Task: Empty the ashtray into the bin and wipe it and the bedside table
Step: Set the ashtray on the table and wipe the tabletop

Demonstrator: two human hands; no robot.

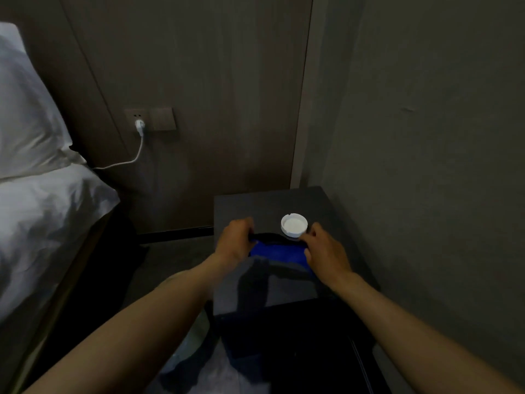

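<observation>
Both hands [237, 241] [326, 253] gripping soft blue cloth [277, 251], round white ashtray [294, 224]

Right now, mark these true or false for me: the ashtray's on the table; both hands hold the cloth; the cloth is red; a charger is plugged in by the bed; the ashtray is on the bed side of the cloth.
1. The ashtray stands on the table. True.
2. The left hand and right hand both hold the cloth. True.
3. The cloth is red. False: it is blue.
4. A charger is plugged into the wall by the bed. True.
5. The ashtray is on the bed side of the cloth. False: it sits just beyond the cloth, near the right hand.
</observation>
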